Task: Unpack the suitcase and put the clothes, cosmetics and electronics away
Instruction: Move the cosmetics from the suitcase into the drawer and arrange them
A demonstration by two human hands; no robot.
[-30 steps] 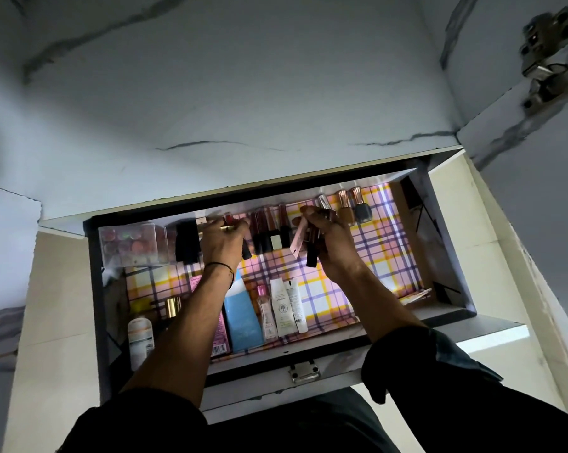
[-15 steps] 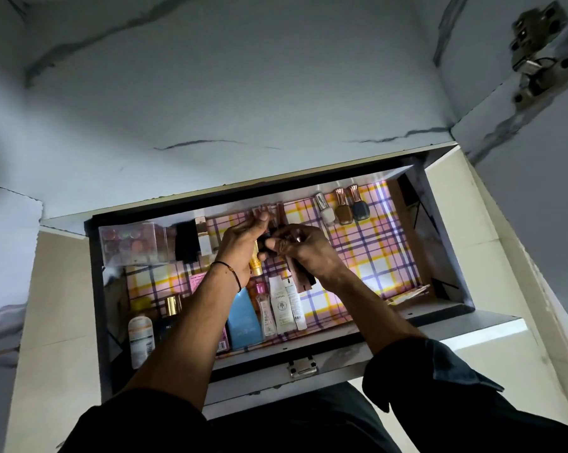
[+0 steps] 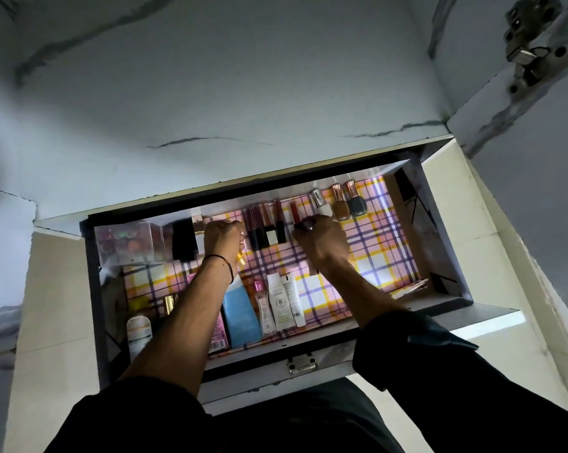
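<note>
Your right hand (image 3: 322,245) curls its fingers round a dark red tube (image 3: 294,210) at the far side of the drawer (image 3: 380,253), between the lip gloss row (image 3: 264,223) and the nail polishes (image 3: 340,204). Your left hand (image 3: 223,237) grips a gold-capped tube (image 3: 240,258).

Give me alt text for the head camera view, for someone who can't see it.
A person's right hand holds a red lip gloss tube beside the lip gloss row at the back of an open plaid-lined drawer, while the left hand grips a small gold-tipped item. To the right lie nail polish bottles; bottles and tubes line the front.
</note>
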